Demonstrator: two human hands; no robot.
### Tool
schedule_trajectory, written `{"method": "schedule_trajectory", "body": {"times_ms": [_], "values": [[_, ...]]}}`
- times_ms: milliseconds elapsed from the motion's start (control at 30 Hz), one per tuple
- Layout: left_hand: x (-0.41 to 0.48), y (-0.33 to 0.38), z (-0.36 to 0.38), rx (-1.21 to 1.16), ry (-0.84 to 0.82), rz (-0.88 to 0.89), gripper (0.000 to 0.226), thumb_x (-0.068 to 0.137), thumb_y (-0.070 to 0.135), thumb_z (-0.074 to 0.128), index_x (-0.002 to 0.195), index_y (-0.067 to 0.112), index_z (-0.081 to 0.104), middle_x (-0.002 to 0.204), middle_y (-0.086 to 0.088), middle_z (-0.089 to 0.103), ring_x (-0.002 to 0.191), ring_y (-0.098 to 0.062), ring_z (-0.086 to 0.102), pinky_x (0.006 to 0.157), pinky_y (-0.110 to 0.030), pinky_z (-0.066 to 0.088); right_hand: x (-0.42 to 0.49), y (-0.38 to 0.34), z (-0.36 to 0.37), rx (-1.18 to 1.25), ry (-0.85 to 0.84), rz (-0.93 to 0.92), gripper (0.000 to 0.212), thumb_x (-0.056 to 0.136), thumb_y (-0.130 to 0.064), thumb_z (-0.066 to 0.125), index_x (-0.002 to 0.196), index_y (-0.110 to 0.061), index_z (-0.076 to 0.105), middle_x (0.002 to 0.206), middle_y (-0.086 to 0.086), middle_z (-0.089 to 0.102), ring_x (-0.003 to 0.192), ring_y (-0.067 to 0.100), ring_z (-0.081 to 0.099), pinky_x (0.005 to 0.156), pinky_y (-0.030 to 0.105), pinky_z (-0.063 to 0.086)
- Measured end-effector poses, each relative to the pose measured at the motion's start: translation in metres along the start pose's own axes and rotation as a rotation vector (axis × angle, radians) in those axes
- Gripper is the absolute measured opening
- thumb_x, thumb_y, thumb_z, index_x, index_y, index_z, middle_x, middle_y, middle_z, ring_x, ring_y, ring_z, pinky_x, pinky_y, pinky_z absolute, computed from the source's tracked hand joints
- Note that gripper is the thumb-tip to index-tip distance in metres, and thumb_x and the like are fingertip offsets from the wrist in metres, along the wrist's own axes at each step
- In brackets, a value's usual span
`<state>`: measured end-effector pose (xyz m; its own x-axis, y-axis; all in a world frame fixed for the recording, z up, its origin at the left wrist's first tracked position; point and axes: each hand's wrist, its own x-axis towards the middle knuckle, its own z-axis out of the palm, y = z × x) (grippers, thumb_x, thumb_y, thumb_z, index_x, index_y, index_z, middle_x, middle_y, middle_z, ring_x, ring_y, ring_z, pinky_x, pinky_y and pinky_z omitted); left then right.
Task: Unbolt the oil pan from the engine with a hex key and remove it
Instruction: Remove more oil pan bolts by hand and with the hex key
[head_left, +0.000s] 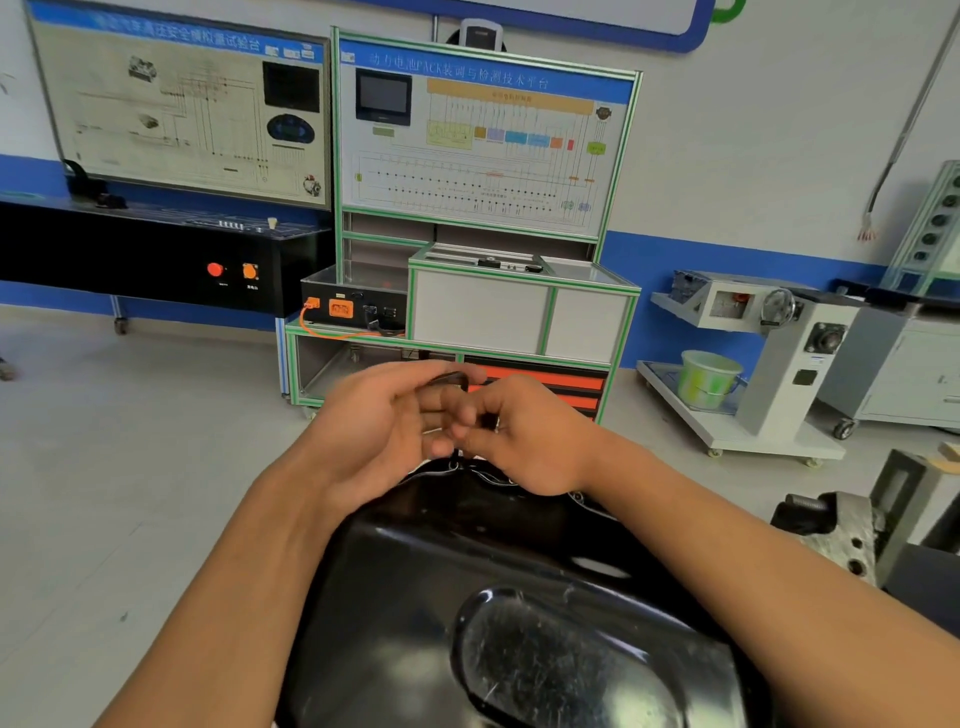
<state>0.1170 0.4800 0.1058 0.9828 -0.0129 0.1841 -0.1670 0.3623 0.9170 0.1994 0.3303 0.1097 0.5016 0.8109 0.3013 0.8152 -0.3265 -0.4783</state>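
Dark metal shows between the fingertips: a thin, L-shaped hex key (450, 378), its bend arching just above the knuckles and its shank dropping down between the two hands. The fingers (435, 410) of the left hand (379, 421) are curled inward and pressed together around the upper part of the hex key. The right hand (530, 436) bunches its thumb and fingertips into a pinch on the shank, touching the left fingertips. Motion blur hides exactly where each pad sits.

The lower tip of the hex key meets the far rim of a glossy black stamped-steel oil pan (467, 545). The oil pan lies bottom-up directly under both forearms and fills the lower middle of the view, its rounded sump bulge nearest the camera. To the right of the pan sits a rough grey cast-metal block (854, 532) with bored holes.

Beyond the hands stands a green-framed training bench (524, 306) with a wiring-diagram panel and orange drawers. A light green plastic bucket (709, 379) rests on a white wheeled trolley (753, 434) to its right. A black console (130, 260) with a red and an orange button lies to the left.
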Motion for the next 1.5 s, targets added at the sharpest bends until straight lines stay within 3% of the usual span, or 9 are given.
{"method": "schedule_trajectory", "body": {"times_ms": [167,433,600,833,933,1067,1167,1333,1500], "values": [[-0.001,-0.002,0.001,0.181,-0.105,0.02,0.026,0.083,0.023,0.062,0.101,0.006,0.07,0.067,-0.006,0.059,0.06,-0.012,0.054,0.048,-0.019,0.04,-0.001,0.001,-0.001,-0.019,0.002,0.011,0.029,0.095,-0.01,0.062,0.066,-0.012,0.057,0.088,0.028,0.067,0.083,0.042,0.064,0.08,0.051,0.051],[0.008,-0.004,0.015,0.702,0.58,0.304,0.047,0.094,0.03,0.061,0.051,0.013,0.053,0.036,0.001,0.041,0.034,-0.015,0.037,0.047,-0.027,0.034,0.005,-0.003,0.002,-0.012,-0.054,-0.03,0.022,0.098,-0.019,0.064,0.086,-0.002,0.072,0.072,0.016,0.067,0.067,0.03,0.06,0.068,0.038,0.05],[0.0,0.005,0.004,-0.019,0.124,-0.02,0.03,0.095,0.021,0.047,0.082,0.004,0.068,0.054,-0.012,0.059,0.043,-0.017,0.051,0.037,-0.022,0.033,0.001,-0.002,0.001,-0.007,-0.024,0.001,0.027,0.098,-0.018,0.063,0.072,-0.008,0.066,0.057,0.007,0.057,0.052,0.015,0.047,0.056,0.028,0.042],[-0.001,0.001,-0.005,-0.011,-0.192,-0.058,0.023,0.088,0.014,0.058,0.105,0.007,0.072,0.077,-0.008,0.065,0.066,-0.015,0.059,0.048,-0.019,0.043,-0.001,0.0,-0.002,0.018,-0.002,0.015,0.032,0.096,-0.012,0.061,0.064,-0.014,0.059,0.082,0.023,0.067,0.081,0.041,0.063,0.074,0.042,0.053],[-0.001,0.002,0.003,0.156,-0.038,-0.034,0.009,0.076,0.02,0.072,0.081,0.013,0.071,0.061,-0.005,0.061,0.05,-0.012,0.054,0.038,-0.015,0.035,-0.001,-0.003,-0.002,0.0,0.002,-0.023,0.04,0.095,-0.009,0.062,0.061,-0.028,0.05,0.07,0.016,0.062,0.071,0.038,0.059,0.069,0.04,0.05],[0.004,-0.003,0.017,0.634,0.433,0.268,0.047,0.082,0.041,0.075,0.062,0.004,0.054,0.042,-0.004,0.047,0.036,-0.012,0.04,0.04,-0.021,0.035,0.004,-0.004,0.002,-0.033,-0.039,-0.034,0.027,0.098,-0.016,0.061,0.079,0.001,0.066,0.072,0.019,0.066,0.068,0.032,0.061,0.071,0.045,0.05],[0.005,-0.002,0.019,0.577,0.55,0.251,0.045,0.096,0.032,0.06,0.061,0.003,0.056,0.038,-0.003,0.044,0.032,-0.014,0.039,0.039,-0.021,0.032,0.004,-0.005,0.001,-0.043,-0.05,-0.059,0.03,0.098,-0.018,0.063,0.078,0.004,0.067,0.065,0.017,0.061,0.06,0.027,0.052,0.062,0.036,0.045],[-0.004,0.009,0.009,-0.008,0.159,-0.029,0.028,0.091,0.02,0.048,0.079,0.003,0.067,0.056,-0.015,0.065,0.044,-0.02,0.054,0.039,-0.022,0.038,0.0,-0.005,0.0,-0.05,-0.022,-0.029,0.025,0.098,-0.017,0.061,0.076,-0.006,0.068,0.062,0.014,0.057,0.057,0.023,0.046,0.06,0.033,0.042],[-0.002,0.003,0.001,-0.049,-0.151,-0.058,0.027,0.085,0.017,0.052,0.104,0.006,0.068,0.096,-0.019,0.075,0.082,-0.026,0.072,0.066,-0.027,0.052,0.001,-0.002,-0.002,-0.06,-0.041,0.012,0.018,0.095,-0.006,0.057,0.086,0.007,0.066,0.072,0.023,0.063,0.064,0.031,0.057,0.065,0.042,0.048]]}}
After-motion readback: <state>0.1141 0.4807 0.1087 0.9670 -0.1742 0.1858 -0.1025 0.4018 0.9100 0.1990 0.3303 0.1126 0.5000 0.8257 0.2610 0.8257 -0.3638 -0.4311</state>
